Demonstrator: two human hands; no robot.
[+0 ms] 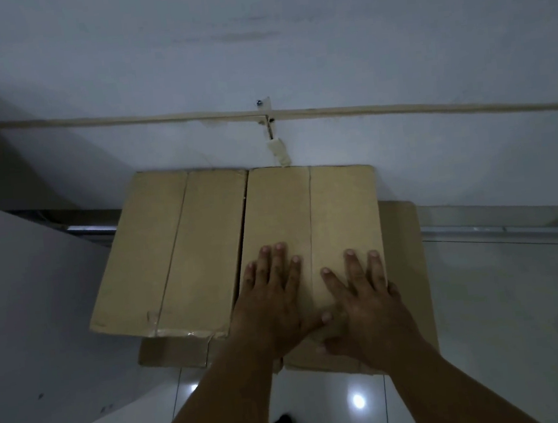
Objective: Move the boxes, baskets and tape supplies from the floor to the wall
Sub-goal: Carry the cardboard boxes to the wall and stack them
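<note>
Two brown cardboard boxes stand side by side against the white wall, stacked on a lower box whose edges stick out at the right and front. The left top box is taped shut along its near edge. My left hand and my right hand both lie flat, fingers straight and spread, on the top of the right top box, near its front edge. The right thumb hangs over that front edge.
A thin beige cable duct runs across the wall above the boxes, with a taped joint hanging down. A grey panel leans at the left. Glossy white floor tiles spread at the right and front.
</note>
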